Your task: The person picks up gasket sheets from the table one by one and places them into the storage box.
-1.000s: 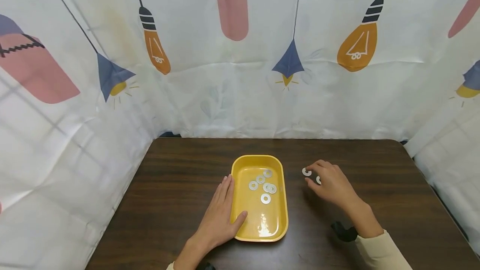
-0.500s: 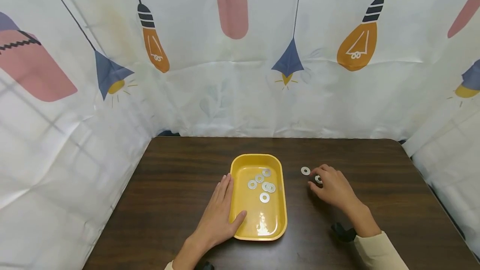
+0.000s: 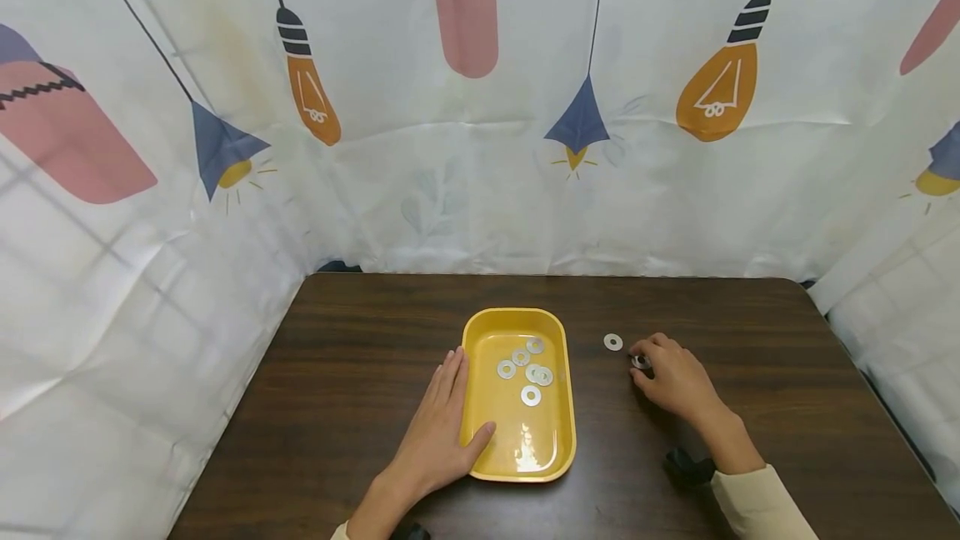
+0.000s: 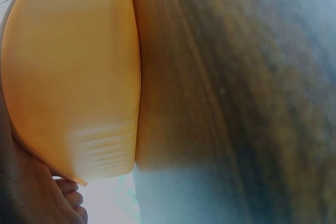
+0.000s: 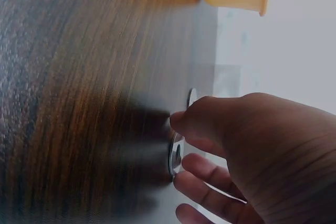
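A yellow tray (image 3: 517,448) lies on the dark wooden table with several flat metal washers (image 3: 531,396) in it, two of them overlapping. My left hand (image 3: 438,432) rests along the tray's left side, fingers straight, thumb over the near left rim. To the right of the tray, my right hand (image 3: 675,382) pinches a washer (image 5: 177,153) by its edges, low at the tabletop, between thumb and fingertips. Another loose washer (image 3: 612,342) lies flat just to the left of that hand. The left wrist view shows mainly the tray's outer wall (image 4: 73,77).
A white curtain (image 3: 480,190) printed with lamps and bulbs hangs behind the table and along both sides. The table's far edge (image 3: 420,276) runs behind the tray. Dark wrist straps (image 3: 688,467) sit near the sleeves.
My right hand has shifted slightly right and nearer, off the far washer, and its thumb and fingers have closed on the nearer one. My left hand and the tray stay put.
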Demonstrator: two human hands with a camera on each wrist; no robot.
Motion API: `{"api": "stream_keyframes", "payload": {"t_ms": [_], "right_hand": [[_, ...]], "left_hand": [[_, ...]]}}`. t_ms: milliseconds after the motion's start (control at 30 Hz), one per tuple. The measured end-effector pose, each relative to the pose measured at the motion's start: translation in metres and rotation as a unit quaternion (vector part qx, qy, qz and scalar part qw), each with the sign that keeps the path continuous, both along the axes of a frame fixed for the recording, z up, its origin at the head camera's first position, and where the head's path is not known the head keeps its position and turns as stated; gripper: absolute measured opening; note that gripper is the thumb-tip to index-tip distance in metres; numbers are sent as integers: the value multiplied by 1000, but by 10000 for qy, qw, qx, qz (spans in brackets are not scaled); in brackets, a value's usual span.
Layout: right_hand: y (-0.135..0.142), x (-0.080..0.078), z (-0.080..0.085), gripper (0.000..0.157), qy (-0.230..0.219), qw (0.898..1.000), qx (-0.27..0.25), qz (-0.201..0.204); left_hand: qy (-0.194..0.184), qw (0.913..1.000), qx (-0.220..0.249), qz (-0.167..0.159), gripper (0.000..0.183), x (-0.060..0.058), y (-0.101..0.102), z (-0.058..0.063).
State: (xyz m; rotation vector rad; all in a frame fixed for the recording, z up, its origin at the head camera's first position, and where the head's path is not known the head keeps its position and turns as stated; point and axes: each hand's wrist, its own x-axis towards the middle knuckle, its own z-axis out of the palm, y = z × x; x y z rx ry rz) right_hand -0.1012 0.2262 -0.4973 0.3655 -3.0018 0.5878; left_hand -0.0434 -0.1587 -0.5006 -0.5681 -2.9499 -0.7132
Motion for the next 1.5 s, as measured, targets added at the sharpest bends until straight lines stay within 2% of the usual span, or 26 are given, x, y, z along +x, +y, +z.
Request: {"api": "stream_keyframes", "payload": {"t_ms": [400,800,1033,1233,1500], "right_hand": [[5,-2,0,22,-65,9999,-13,77],[10,-15,16,19,-824,9962,45,290],[18,-17,14,24,-1220,9922,-253,99],[20,-17,11,24,-992,9950,-57,140],[14,-12,9,22,-705,9971,299,-19]], "left_hand": [[80,9999,2,-63,100,0,-1,-2],[36,10000,9,-23,99,1,-1,1],[-22,10000,-26,-51,100,1,0,0],[-13,10000,-35,-61,100,0,1,1],[19,10000,-83,-39,99,1,0,1]]}}
